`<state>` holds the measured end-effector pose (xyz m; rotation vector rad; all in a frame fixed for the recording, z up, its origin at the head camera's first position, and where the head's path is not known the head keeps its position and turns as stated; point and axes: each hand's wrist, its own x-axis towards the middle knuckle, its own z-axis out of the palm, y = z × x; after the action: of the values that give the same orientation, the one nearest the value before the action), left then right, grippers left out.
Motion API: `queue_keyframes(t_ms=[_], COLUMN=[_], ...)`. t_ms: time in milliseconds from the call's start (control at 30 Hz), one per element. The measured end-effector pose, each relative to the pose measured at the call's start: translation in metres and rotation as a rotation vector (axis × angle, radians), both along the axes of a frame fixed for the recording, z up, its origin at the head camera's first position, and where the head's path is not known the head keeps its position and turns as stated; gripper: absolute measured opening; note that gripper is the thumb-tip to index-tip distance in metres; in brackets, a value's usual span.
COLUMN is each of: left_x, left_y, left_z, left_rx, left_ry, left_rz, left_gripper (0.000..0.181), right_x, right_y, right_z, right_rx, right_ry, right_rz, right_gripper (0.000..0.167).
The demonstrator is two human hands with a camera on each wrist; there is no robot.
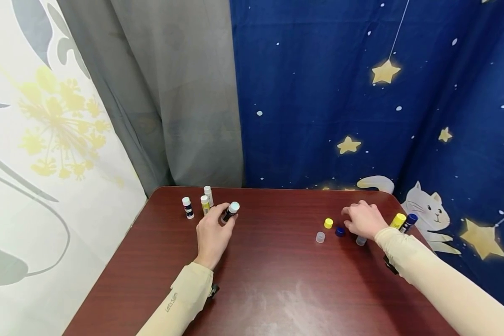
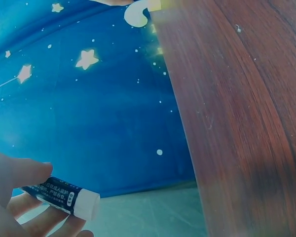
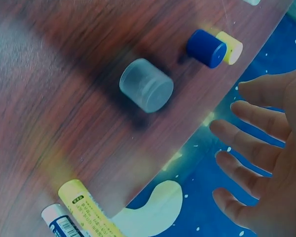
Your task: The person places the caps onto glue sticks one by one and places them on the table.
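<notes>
My left hand point(image 1: 214, 235) grips a dark-labelled glue stick point(image 2: 64, 196) with a white end, holding it between thumb and fingers at the table's left side. Just left of that hand stand a navy glue stick point(image 1: 187, 208), a yellow one point(image 1: 205, 205) and a pale one point(image 1: 208, 196). My right hand point(image 1: 363, 220) hovers over the right side, fingers spread and loosely bent, holding nothing. Near it lie a blue cap point(image 3: 206, 48), a yellow cap point(image 3: 231, 48) and a clear cap point(image 3: 146, 86). Another clear cap point(image 1: 320, 237) sits farther left.
Beyond the right wrist are a yellow glue stick point(image 1: 398, 220) and a blue one point(image 1: 409, 223), partly hidden by the sleeve. The dark red table point(image 1: 273, 275) ends at its back edge against a grey curtain point(image 1: 197, 93) and a blue star-printed curtain point(image 1: 311, 93).
</notes>
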<state>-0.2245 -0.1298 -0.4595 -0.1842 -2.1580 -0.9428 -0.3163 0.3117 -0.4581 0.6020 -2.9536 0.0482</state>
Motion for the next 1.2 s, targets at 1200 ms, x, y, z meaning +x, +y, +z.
queue_keyframes(t_ms=[1200], left_x=[0.009], left_y=[0.012], left_z=[0.004], left_rx=[-0.021], left_ry=[0.053], left_rz=[-0.033], left_gripper=[0.027], right_x=[0.012], right_y=[-0.010], right_z=[-0.025], right_rx=[-0.031], right_ry=[-0.025], right_rz=[0.053], right_gripper=[0.017])
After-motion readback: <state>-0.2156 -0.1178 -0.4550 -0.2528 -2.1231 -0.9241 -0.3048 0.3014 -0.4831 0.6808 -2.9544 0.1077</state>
